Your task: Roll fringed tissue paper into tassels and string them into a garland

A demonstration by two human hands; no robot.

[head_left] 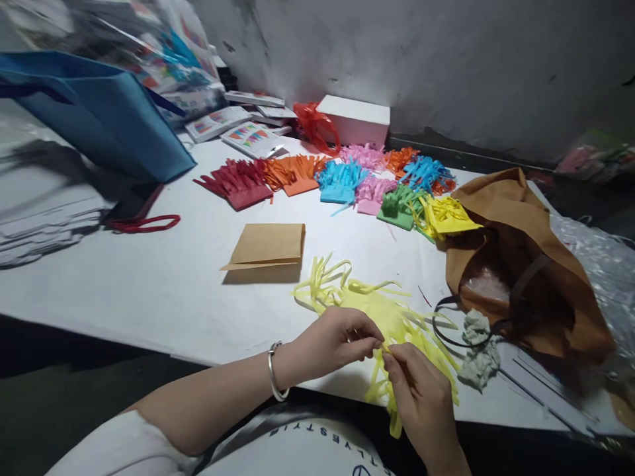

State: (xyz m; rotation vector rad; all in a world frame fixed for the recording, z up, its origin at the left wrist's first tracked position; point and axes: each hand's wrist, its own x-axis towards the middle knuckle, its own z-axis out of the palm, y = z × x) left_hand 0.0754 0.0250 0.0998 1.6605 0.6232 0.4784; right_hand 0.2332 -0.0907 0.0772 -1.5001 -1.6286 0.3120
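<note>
Pale yellow fringed tissue paper [384, 311] lies on the table right in front of me, its cut strips fanning out at the back and hanging over the front edge. My left hand [344, 340], with a silver bangle on its wrist, pinches a bit of the yellow paper between thumb and fingertips. Close against it, my right hand [421, 390] pinches the same part from the right. The exact piece between the fingertips is mostly covered. Behind my left hand sits a folded brown paper piece [270, 244].
Fringed paper bundles in dark red [243, 188], blue [340, 185], green [397, 208] and yellow [446, 218] line the back. A brown bag [526, 264] and crumpled paper [479, 360] are at right. Left are a blue bag [109, 125] and stacked white sheets [40, 205].
</note>
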